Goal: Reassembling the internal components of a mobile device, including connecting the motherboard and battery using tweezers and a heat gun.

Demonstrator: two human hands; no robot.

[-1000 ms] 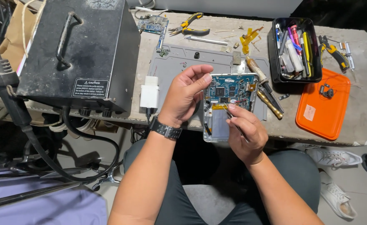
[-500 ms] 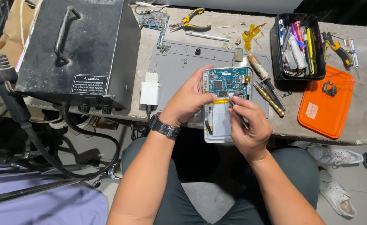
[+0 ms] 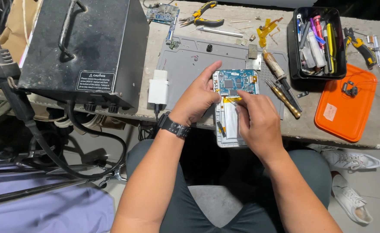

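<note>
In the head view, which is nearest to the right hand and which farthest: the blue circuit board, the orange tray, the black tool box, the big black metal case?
From the right hand:
1. Blue circuit board, at its fingertips, just above.
2. Orange tray, on the table to its right.
3. Black tool box, up and to the right; close to the tray's rank, though it looks slightly farther.
4. Big black metal case, far left.

We wear a black wristwatch (image 3: 174, 127) on our left wrist, both forearms bare of sleeves, and dark grey-green trousers (image 3: 177, 203) over our knees.
</note>
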